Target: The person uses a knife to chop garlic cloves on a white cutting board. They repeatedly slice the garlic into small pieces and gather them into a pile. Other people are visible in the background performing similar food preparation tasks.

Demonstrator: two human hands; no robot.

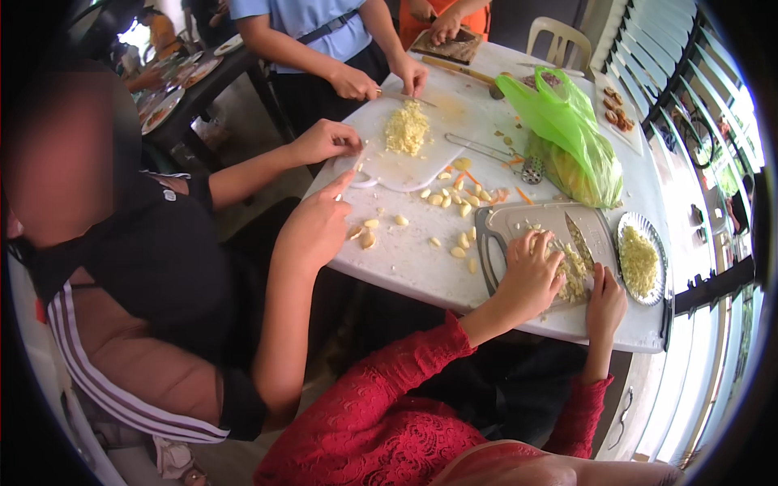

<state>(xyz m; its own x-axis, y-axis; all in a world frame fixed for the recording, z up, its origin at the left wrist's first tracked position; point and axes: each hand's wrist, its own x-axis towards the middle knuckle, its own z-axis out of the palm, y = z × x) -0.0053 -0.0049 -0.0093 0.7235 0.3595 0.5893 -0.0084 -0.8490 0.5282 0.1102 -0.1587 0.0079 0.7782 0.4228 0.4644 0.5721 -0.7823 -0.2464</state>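
Note:
My right hand (606,302) grips the handle of a kitchen knife (579,240), whose blade points away over a grey-rimmed cutting board (498,226). Bits of garlic cling to the blade. Fingers spread, my left hand (532,271) rests at the left side of a heap of chopped garlic (574,276) on that board and covers part of it. Just right of the board stands a foil-like plate (623,234) of finely chopped garlic (640,262). Whole peeled garlic cloves (464,241) lie on the white table left of and beyond the board.
A green plastic bag (571,146) stands behind the board, near a metal utensil with a perforated end (532,170). At left, a co-worker's hands (322,212) are by a white cutting board (401,173). Another person holds a knife (408,97) over chopped garlic (406,129). Louvered windows line the right.

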